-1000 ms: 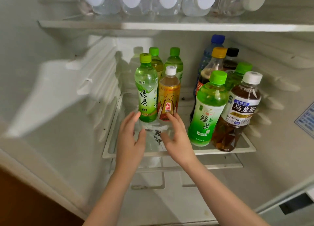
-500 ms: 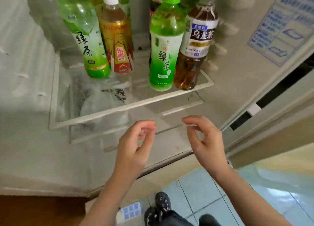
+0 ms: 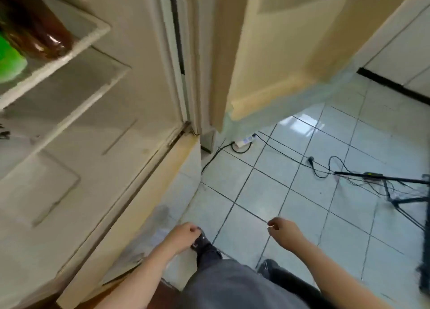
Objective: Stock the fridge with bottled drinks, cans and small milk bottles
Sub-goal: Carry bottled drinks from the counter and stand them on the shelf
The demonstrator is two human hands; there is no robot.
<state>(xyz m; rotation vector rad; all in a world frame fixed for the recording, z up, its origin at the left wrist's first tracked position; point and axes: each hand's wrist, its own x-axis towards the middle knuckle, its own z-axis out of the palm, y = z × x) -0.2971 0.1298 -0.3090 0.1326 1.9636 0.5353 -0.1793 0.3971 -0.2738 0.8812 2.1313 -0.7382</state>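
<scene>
Head view tilted down at the tiled floor (image 3: 267, 192), so the blurred fridge (image 3: 130, 94) shows only at the left, with its open door (image 3: 279, 52) top centre.

Left hand (image 3: 185, 235): low in front of the body, forearm coming up from bottom centre-left, back of the hand to the camera. Fingers are loosely curled under and nothing is held. It sits over the toe of the left shoe (image 3: 203, 241), by the fridge's lower front edge.

Right hand (image 3: 282, 230): same height, well apart from the left, forearm running in from the lower right. Fingers are loosely curled, thumb tip close to the forefinger, and it holds nothing. It hangs over bare tile.

Neither hand touches anything.

Task things: only two bottle bases are visible, top left, standing on the fridge shelf (image 3: 76, 52). The brown bottle (image 3: 41, 34) is near the shelf's front corner and the green bottle (image 3: 9, 62) is just beside it at the frame edge. Both are blurred and their labels can't be read. Both are well apart from the hands.

Rest: grey trousers (image 3: 232, 287) at bottom centre, right shoe (image 3: 267, 265) partly hidden. A white power strip (image 3: 244, 141) lies on the floor under the door. Black cables (image 3: 325, 169) trail right toward a black stand (image 3: 404, 199) at the right edge.
</scene>
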